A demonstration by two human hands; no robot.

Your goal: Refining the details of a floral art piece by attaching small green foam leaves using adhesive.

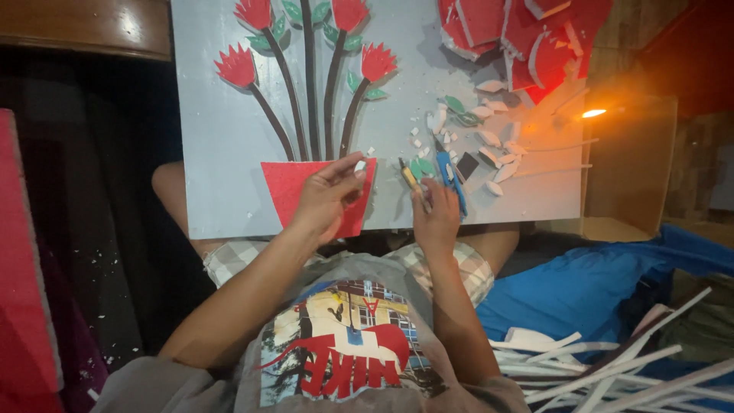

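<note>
A grey board (pixel 222 145) rests across my lap. On it is a foam picture of red flowers (pixel 237 65) on dark stems above a red pot shape (pixel 287 187). My left hand (pixel 325 203) lies on the red pot and pinches a small white foam piece (pixel 359 165) between thumb and finger. My right hand (pixel 436 222) sits at the board's near edge and grips a thin yellow-and-black tool (pixel 410 177) that points away from me. A blue cutter (pixel 451 177) lies on the board just right of that tool.
Small white and green leaf cut-outs (pixel 489 138) are scattered on the board's right half. Red foam scraps (pixel 520 38) pile at its far right corner. An orange light (pixel 593 113) glows beside them. White foam strips (pixel 612 367) and blue cloth (pixel 573 291) lie at my right, a red sheet (pixel 23 268) at my left.
</note>
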